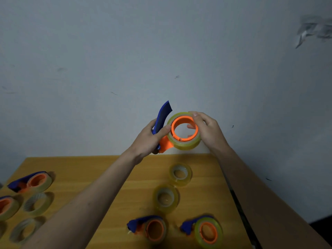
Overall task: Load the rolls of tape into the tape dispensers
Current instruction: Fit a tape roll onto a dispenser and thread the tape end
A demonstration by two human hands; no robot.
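I hold a blue and orange tape dispenser (162, 116) up in the air in front of the wall. My left hand (150, 138) grips its blue handle. A clear yellowish tape roll (186, 143) sits around the dispenser's orange hub. My right hand (206, 129) holds that roll from the right, thumb inside the hub and fingers over the rim. Two loose tape rolls (180, 174) (166, 198) lie flat on the wooden table (111, 177) below. Two loaded dispensers (149, 228) (203, 230) lie near the front edge.
At the table's left lie two more loaded dispensers (31, 182) (7, 206) and two loose rolls (37, 203) (24, 230). The table's right edge runs along a dark gap (239, 207). A grey wall stands close behind.
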